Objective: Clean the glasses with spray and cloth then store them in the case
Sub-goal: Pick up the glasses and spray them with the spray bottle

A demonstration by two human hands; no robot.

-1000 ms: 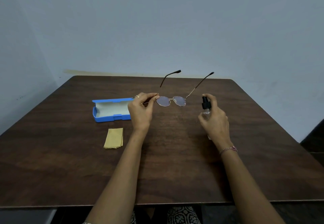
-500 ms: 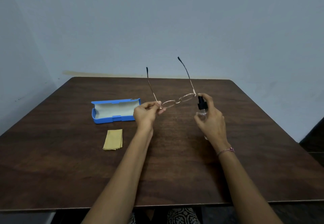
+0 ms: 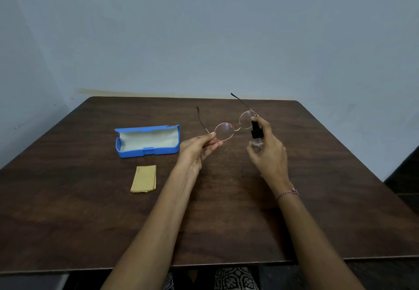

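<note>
Above the table [image 3: 90, 210], well inside its edges, glasses [image 3: 224, 132] and spray bottle [image 3: 255, 131]

Counts: 1 table [image 3: 226, 217], 1 glasses [image 3: 224, 132], 1 case [image 3: 147, 151], 1 cloth [image 3: 144, 178]. Spray bottle [image 3: 254, 129]: looks like 1, body mostly hidden by fingers. Person shows 2 hands: left hand [image 3: 196, 151], right hand [image 3: 271, 153]. 1 bracelet [image 3: 286, 193].

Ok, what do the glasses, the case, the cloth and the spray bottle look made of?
The glasses: thin metal wire frame, rosy-gold sheen, dark tips, clear lenses. The case: rigid blue shell, likely plastic, matte, with pale soft-looking lining. The cloth: yellow fabric, probably microfibre, zigzag-cut edge. The spray bottle: clear body, plastic or glass, black matte pump.
</note>
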